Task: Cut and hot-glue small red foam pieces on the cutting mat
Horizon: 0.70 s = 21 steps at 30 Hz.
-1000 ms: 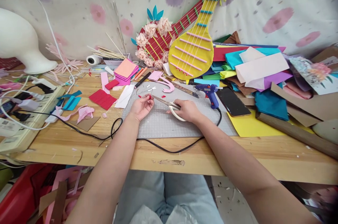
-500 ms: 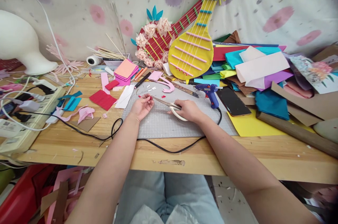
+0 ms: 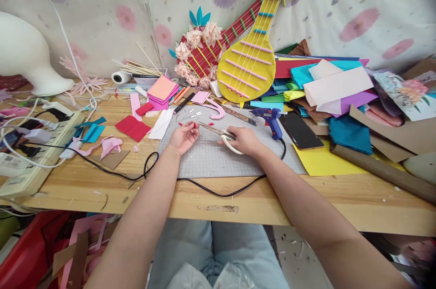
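A: Where's the red bit (image 3: 194, 125) sitting rn?

B: It's being pinched at the tips of the left hand (image 3: 183, 137), thumb and forefinger closed narrow on it, palm facing up. It's tiny, so I can't tell its exact shape.

A: And the scissors (image 3: 218, 133)?

B: They're lying just to the right of those fingertips. The right hand (image 3: 242, 140) is gripping the white handles, fingers curled tight through the loops. The long axis is running left-right, slanting a little away from the person, blades pointing straight at the red bit.

A: Blades open or closed?

B: Looking nearly closed, but too thin to say for sure. The tips are sitting just beside the red bit, maybe touching it, can't tell.

A: Which hand's nearer?

B: The left is holding it, so left. The right is staying back at the handle end, well apart from it.

A: What's around them?

B: Both hands are working over the grey cutting mat (image 3: 211, 161). Small white and red snippets (image 3: 195, 115) are lying just beyond the left fingertips. A blue glue gun (image 3: 271, 121) is resting beyond the right hand, and a black phone (image 3: 300, 132) further right of that.
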Motion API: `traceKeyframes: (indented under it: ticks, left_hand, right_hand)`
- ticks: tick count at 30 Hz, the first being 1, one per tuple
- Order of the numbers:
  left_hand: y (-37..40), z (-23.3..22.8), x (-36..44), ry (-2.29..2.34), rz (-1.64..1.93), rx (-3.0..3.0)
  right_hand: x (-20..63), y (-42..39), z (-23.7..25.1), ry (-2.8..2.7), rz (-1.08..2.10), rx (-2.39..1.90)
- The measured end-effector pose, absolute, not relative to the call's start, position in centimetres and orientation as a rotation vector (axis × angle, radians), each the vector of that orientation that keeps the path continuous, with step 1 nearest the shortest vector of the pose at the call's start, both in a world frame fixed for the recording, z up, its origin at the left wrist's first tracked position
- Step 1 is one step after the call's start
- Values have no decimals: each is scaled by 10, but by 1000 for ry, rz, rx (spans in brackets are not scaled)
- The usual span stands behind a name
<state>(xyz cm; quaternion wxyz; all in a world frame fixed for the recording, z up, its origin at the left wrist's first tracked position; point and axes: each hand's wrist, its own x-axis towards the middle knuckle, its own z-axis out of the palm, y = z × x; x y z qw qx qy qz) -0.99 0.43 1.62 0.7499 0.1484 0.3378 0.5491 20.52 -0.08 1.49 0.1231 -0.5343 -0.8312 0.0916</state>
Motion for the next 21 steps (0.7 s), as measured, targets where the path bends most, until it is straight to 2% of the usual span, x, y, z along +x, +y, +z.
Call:
traceKeyframes:
  ticks: [21]
  left_hand:
    - [3, 15, -10, 658, 1127, 268]
  right_hand:
    - [206, 0, 14, -2463, 283, -1556]
